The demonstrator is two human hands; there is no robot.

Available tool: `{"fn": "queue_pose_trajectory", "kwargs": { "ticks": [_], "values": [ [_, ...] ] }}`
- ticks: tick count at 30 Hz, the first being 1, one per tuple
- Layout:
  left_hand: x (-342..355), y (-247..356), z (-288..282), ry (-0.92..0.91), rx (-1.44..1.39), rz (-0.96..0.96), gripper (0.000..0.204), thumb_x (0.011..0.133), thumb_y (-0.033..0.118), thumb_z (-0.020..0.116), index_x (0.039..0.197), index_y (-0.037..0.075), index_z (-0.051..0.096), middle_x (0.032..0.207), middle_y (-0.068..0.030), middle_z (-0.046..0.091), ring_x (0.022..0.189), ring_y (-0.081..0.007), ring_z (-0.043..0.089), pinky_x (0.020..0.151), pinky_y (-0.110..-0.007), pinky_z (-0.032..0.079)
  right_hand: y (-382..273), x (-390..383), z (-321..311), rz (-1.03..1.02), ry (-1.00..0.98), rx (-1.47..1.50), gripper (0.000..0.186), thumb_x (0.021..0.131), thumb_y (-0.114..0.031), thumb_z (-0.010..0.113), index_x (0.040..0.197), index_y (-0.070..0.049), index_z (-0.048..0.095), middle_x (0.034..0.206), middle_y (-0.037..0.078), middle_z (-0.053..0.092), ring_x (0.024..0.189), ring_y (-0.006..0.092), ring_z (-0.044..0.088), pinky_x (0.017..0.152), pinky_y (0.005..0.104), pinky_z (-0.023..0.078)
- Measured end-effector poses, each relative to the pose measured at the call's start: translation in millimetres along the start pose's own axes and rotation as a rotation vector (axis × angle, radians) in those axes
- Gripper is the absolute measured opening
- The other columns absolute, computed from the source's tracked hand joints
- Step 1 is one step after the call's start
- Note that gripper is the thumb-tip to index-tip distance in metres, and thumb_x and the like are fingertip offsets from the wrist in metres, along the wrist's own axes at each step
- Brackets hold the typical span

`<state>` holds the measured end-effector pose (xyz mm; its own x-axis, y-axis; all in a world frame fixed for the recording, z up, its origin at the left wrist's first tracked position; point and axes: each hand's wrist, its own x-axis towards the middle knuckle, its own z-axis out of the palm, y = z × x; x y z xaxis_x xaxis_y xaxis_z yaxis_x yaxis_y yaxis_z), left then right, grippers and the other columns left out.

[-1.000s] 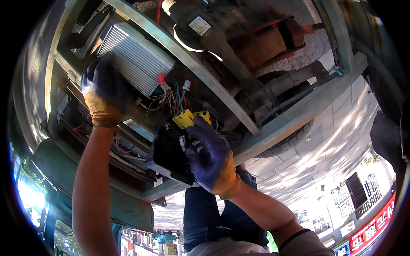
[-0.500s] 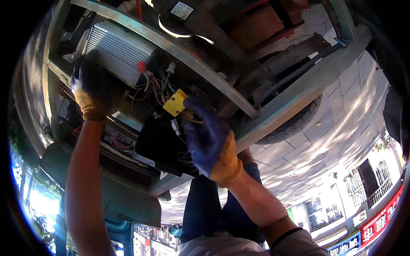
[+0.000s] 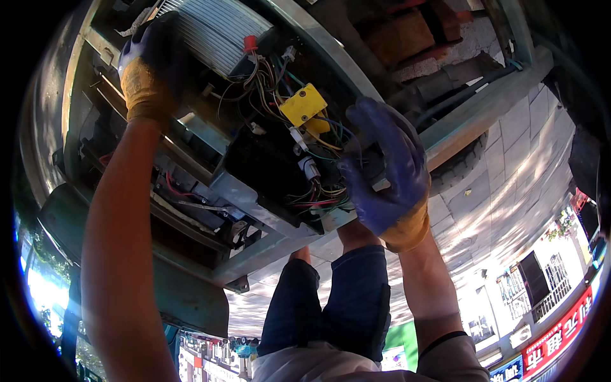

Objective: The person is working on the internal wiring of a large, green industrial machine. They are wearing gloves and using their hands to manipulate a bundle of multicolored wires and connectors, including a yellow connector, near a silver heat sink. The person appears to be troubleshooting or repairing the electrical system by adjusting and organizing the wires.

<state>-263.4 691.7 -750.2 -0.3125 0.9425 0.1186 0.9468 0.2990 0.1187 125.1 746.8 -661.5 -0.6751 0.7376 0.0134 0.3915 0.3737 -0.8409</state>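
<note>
My left hand (image 3: 153,70), in a dark blue and yellow work glove, is at the near left end of a silver finned metal box (image 3: 219,32). Its fingers are curled at the box's edge, partly lost in shadow. To the right, my right hand (image 3: 388,172), gloved alike, has its thumb and fingers apart with nothing between them. A yellow block (image 3: 304,105) with two dark screw holes sits among loose coloured wires, just left of my right fingers. White connectors (image 3: 309,169) hang on the wires below it. A red cap (image 3: 250,44) tops a lead beside the finned box.
Metal frame bars (image 3: 318,44) cross the vehicle's underside. A black open box (image 3: 254,172) lies below the wires. A tyre (image 3: 461,159) shows behind the right bar. Paving (image 3: 490,197) extends to the right, with a building (image 3: 522,286) beyond.
The view has shifted, so the finned box and wires appear higher and farther right. My right hand has moved away from the yellow block, and its fingers have spread. My left hand stays at the finned box.
</note>
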Motion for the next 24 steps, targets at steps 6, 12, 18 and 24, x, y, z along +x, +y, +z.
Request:
{"fn": "queue_pose_trajectory", "kwargs": {
  "ticks": [6,12,18,24],
  "values": [
    [1.0,2.0,3.3,0.015,-0.07,0.038,0.038,0.102,0.032,0.07,0.134,0.013,0.075,0.126,-0.0172,0.076,0.117,-0.0416,0.071,0.102,-0.051,0.056,2.1,50.1,49.1,-0.209,-0.216,-0.471,0.086,0.089,-0.02,0.084,0.165,-0.009,0.046,0.141,0.016,0.067,0.135,0.0391,0.061,0.115,0.0535,0.05],
    [-4.0,0.0,1.7,0.061,-0.111,0.008,0.036,0.101,0.031,0.07,0.132,0.015,0.075,0.122,-0.0182,0.076,0.114,-0.0433,0.071,0.097,-0.053,0.057,11.5,79.6,36.5,-0.163,-0.094,-0.669,0.086,0.087,-0.022,0.086,0.164,-0.011,0.049,0.127,0.014,0.072,0.123,0.0368,0.067,0.103,0.0499,0.055],
    [-2.1,0.4,6.0,0.093,-0.101,0.032,0.036,0.099,0.031,0.071,0.132,0.015,0.075,0.119,-0.018,0.076,0.112,-0.0443,0.07,0.095,-0.055,0.057,45.8,90.7,6.0,0.104,-0.064,-0.472,0.077,0.087,-0.013,0.088,0.157,-0.01,0.057,0.124,0.016,0.075,0.121,0.0368,0.069,0.104,0.0484,0.056],
    [-2.1,5.7,9.6,0.155,-0.094,0.055,0.036,0.098,0.031,0.074,0.131,0.016,0.074,0.118,-0.018,0.076,0.113,-0.0449,0.069,0.096,-0.056,0.056,-3.9,59.1,33.1,-0.179,-0.107,-0.576,0.08,0.087,-0.021,0.085,0.16,-0.01,0.053,0.15,0.016,0.061,0.142,0.0396,0.055,0.117,0.0526,0.047]
  ]
}}
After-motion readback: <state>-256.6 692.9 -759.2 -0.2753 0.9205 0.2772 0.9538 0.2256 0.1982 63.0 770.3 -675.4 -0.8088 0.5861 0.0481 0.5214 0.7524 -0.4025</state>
